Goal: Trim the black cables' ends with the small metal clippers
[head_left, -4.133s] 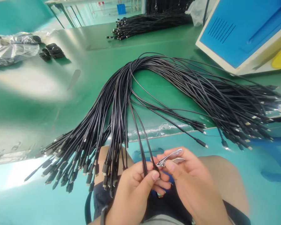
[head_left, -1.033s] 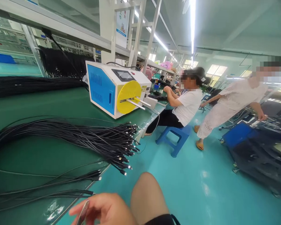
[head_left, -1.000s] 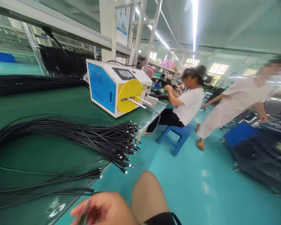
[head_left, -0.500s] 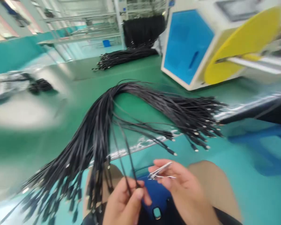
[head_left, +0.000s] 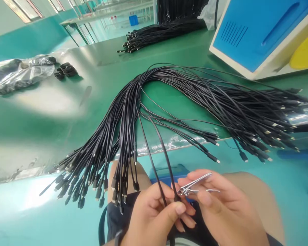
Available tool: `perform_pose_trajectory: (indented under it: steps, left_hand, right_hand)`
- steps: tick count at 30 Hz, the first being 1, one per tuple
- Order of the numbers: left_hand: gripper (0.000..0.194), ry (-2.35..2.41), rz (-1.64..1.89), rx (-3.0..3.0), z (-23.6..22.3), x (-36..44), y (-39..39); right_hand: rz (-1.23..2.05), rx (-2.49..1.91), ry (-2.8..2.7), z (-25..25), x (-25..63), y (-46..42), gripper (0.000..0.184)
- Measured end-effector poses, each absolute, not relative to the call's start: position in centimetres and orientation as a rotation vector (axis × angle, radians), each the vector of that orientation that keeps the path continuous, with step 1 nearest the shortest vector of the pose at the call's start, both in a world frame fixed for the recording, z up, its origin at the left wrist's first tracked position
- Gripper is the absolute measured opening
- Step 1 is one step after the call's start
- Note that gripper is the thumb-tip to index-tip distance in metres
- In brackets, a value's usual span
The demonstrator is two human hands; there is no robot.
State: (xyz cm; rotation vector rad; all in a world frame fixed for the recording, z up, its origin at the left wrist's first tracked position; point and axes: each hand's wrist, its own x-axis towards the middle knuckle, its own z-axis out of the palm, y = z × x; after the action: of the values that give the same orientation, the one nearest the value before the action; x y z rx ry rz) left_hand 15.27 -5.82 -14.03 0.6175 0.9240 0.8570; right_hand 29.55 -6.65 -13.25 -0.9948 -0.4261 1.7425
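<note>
Low in the middle, my left hand (head_left: 159,212) is closed on a black cable (head_left: 166,157), thumb pressed near its connector end. A second thin black cable (head_left: 151,153) passes through the same hand. My right hand (head_left: 228,205) grips a silver nail clipper (head_left: 195,183), its lever raised. The clipper's jaw end lies close beside the held cable, by my left fingertips; whether they touch I cannot tell. Both cables run up to a big bundle of black cables (head_left: 125,99) bent over the bench, with connector ends hanging off its front edge.
The green bench (head_left: 105,65) carries a second cable bundle (head_left: 164,32) at the back. Plastic bags with dark contents (head_left: 23,75) and small black coils (head_left: 65,71) lie at left. A blue-and-white machine (head_left: 259,34) with a yellow disc (head_left: 306,51) stands at right.
The view has shifted and sharpened. The clipper has come nearer to the left fingers and the cable end. Both hands keep their holds.
</note>
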Motion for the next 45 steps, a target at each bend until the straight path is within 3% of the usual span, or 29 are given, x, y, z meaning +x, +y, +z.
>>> perform_pose_trajectory:
  steps: [18,26,34,45]
  left_hand:
    - [0.03,0.855,0.802,0.561,-14.4,15.3,-6.1]
    - [0.034,0.841,0.826,0.469,-14.3,15.7,-6.4]
    - [0.037,0.894,0.845,0.449,-14.1,16.3,-6.3]
    - [0.042,0.878,0.848,0.457,-14.5,16.5,-6.3]
  right_hand:
    - [1.594,-1.15,-0.524,-13.9,29.5,-7.2,0.014]
    - [1.658,-0.909,-0.319,-13.2,28.8,-8.1,0.017]
    - [1.519,-1.017,-0.303,-12.2,27.7,-8.4,0.017]
    - [1.432,-1.061,-0.6,-13.2,28.7,-8.5,0.006]
